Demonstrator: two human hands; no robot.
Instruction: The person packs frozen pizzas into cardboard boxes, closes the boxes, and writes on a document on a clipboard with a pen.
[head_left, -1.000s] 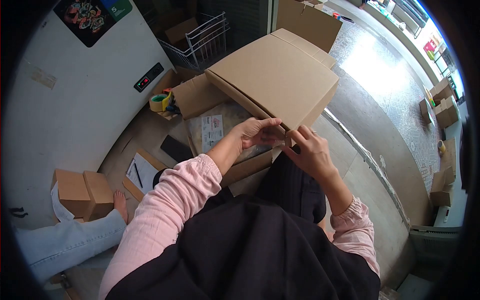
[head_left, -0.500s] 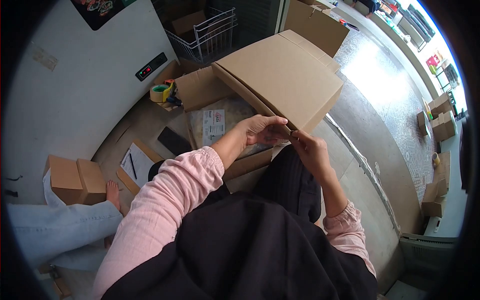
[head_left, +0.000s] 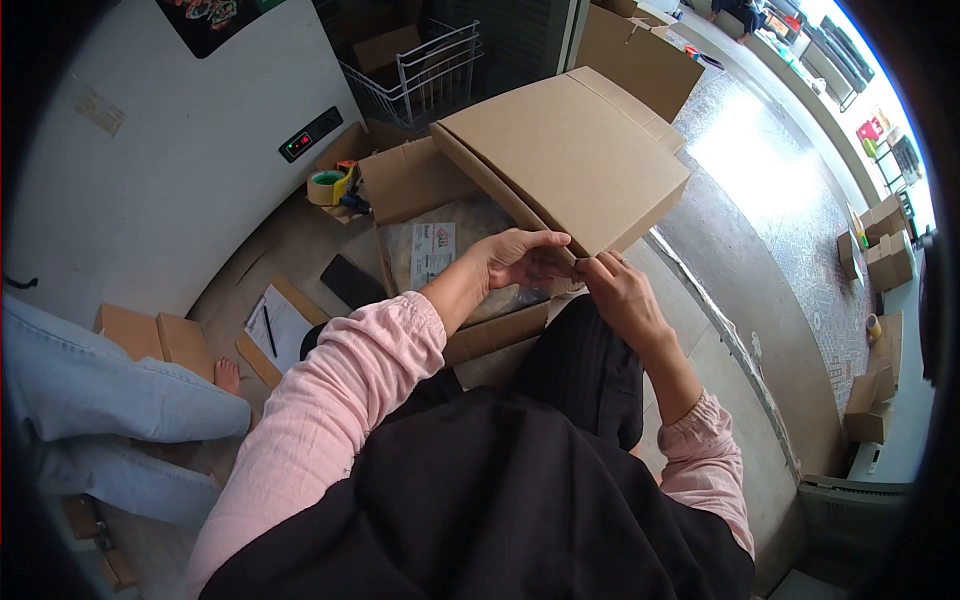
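A closed-looking cardboard box is tilted in front of me, resting partly over an open carton. My left hand is closed on the near edge of the box, its thumb on top and its fingers curled beneath. Beside it, my right hand pinches the same edge near the corner. The fingertips of both hands almost meet there. Inside the open carton lies a clear plastic bag with a white printed label; my left forearm and hand hide part of it.
A tape dispenser sits left of the carton, near a dark phone and a clipboard with paper. Another person's jeans-clad leg is at left. A white appliance and wire basket stand behind.
My right hand has turned slightly, its fingers closer to the left hand on the box edge. The other person's leg has moved up. The view has shifted a little.
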